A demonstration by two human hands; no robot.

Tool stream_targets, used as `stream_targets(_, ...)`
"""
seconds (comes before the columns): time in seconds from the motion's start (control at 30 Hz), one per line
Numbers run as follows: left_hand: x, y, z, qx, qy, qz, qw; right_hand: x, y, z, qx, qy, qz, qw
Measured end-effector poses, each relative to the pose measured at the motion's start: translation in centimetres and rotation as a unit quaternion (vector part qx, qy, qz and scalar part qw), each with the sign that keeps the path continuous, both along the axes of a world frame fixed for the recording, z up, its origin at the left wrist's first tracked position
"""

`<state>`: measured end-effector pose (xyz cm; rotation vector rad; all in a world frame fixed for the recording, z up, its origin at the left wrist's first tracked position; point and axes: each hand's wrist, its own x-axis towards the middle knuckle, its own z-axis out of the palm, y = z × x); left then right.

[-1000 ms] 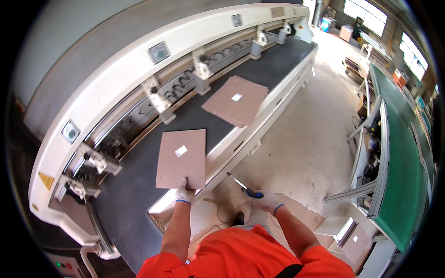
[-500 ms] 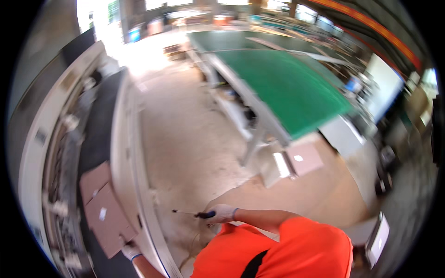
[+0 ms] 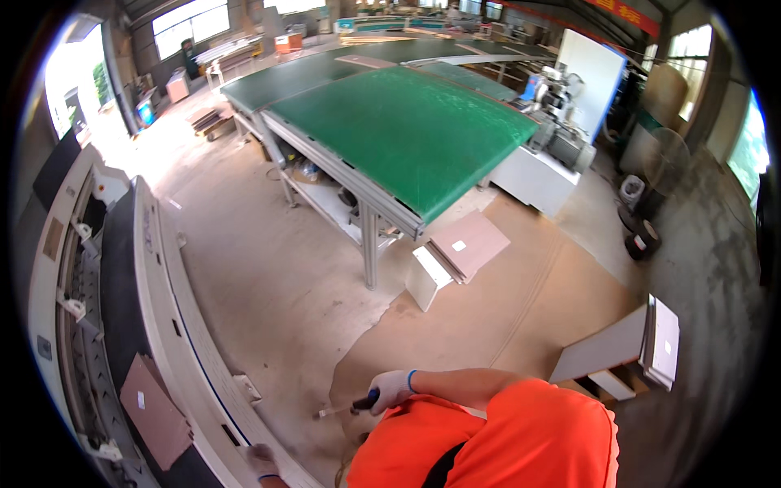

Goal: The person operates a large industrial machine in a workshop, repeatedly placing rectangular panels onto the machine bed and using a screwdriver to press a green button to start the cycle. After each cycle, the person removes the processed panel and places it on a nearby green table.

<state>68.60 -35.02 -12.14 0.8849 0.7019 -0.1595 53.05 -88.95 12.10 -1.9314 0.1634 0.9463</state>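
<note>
My left hand [image 3: 262,462], in a pale glove, is at the white side rail [image 3: 191,358] of a long machine on my left. Its fingers look loosely stretched, with nothing seen in them. Just left of it, brown flat panels [image 3: 154,415] with a small white label lie stacked on the machine's black belt [image 3: 122,301]. In front of my body, my gloved right hand [image 3: 393,390] is closed round the dark handle of a hand tool [image 3: 364,402]. The tool's thin pale end points left; its exact kind is unclear.
A green-topped table [image 3: 399,130] on metal legs stands ahead. By its near corner, brown panels [image 3: 472,244] lie on a brown floor sheet [image 3: 521,301]. At right are a panel stack [image 3: 663,346] on a stand, a motor unit [image 3: 561,138] and a fan [image 3: 667,154].
The view has swung right, so the table and machine shift left in it. My left hand has come off the brown panels to the machine's rail. My right hand still holds the tool.
</note>
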Motion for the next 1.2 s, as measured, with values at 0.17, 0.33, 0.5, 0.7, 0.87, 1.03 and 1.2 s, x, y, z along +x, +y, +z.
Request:
stream_targets(0.17,-15.4,-5.5,-0.5,0.085,0.109,0.049,0.989,5.6,-1.3,2.9,-0.017,0.026,0.304,0.952)
stream_targets(0.33,-28.8,-13.8,0.5,0.106,0.156,0.151,0.970,10.2,-6.3,3.0,0.023,0.069,0.489,0.869)
stream_targets(0.5,-45.8,-28.8,-2.0,0.013,0.122,0.239,0.963,8.5,-7.4,4.2,-0.019,-0.040,0.630,0.776)
stream_targets(0.7,-59.4,-46.7,-3.5,-0.019,0.205,0.271,0.940,2.3,-7.5,5.2,0.051,-0.020,0.664,0.746)
stream_targets(0.87,-70.0,-61.0,-2.0,0.034,0.234,0.346,0.908,-8.2,-8.0,1.5,0.114,-0.129,0.693,0.700)
stream_targets(1.03,-76.3,-71.3,3.4,0.183,0.243,0.350,0.886,-22.6,-15.2,-3.0,0.094,-0.145,0.726,0.665)
stream_targets(1.2,-81.9,-82.0,3.9,0.167,0.275,0.593,0.738,-35.0,-18.5,-8.1,0.125,-0.189,0.840,0.493)
